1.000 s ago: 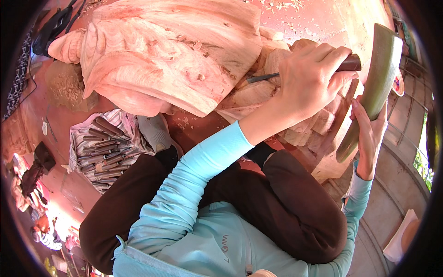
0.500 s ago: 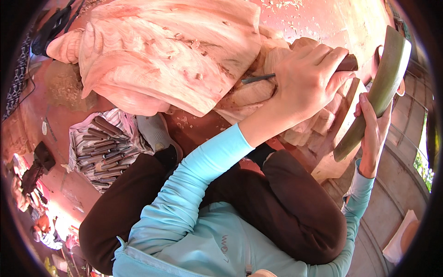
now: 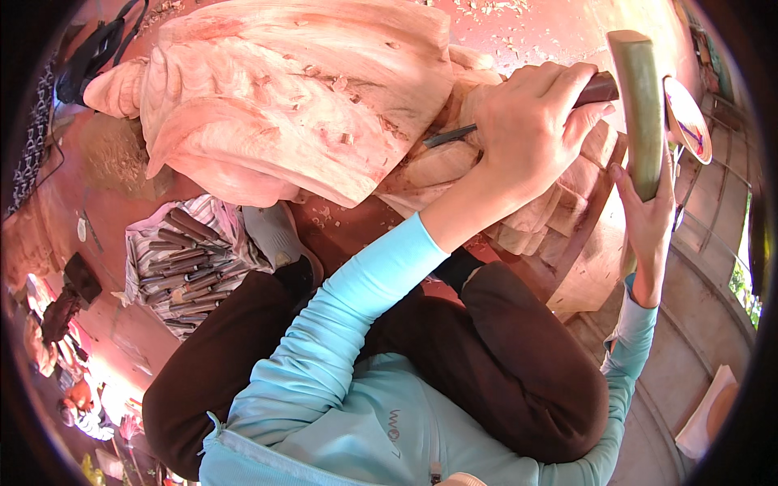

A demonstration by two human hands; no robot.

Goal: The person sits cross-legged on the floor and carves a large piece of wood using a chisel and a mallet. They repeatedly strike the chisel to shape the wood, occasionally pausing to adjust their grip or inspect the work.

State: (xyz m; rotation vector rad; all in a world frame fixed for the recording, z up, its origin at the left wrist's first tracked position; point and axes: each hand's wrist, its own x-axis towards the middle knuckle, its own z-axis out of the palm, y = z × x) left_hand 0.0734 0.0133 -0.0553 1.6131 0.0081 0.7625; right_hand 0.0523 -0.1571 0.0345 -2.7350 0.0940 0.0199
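Observation:
My left hand [image 3: 527,130] is wrapped round a chisel [image 3: 596,89] with a dark wooden handle. Its dark metal blade points left, the tip at a recess in a large pale wood carving [image 3: 300,105] with carved folds. Loose chips lie on the carving. On the right, my right hand [image 3: 651,212] grips the lower part of a smooth, greenish-brown wooden mallet [image 3: 637,105] shaped like a thick bar. The mallet stands nearly upright beside the handle's butt end; whether they touch I cannot tell.
Several chisels [image 3: 188,263] lie on a striped cloth [image 3: 146,231] left of my bent legs. A grey-shod foot [image 3: 275,231] rests beside them. Wood shavings [image 3: 121,158] are heaped on the reddish floor. A round, patterned object [image 3: 689,121] sits behind the mallet.
The mallet has swung left and turned more upright, close to the chisel's butt end. My right hand has moved slightly left with it. My left hand and the chisel have barely shifted.

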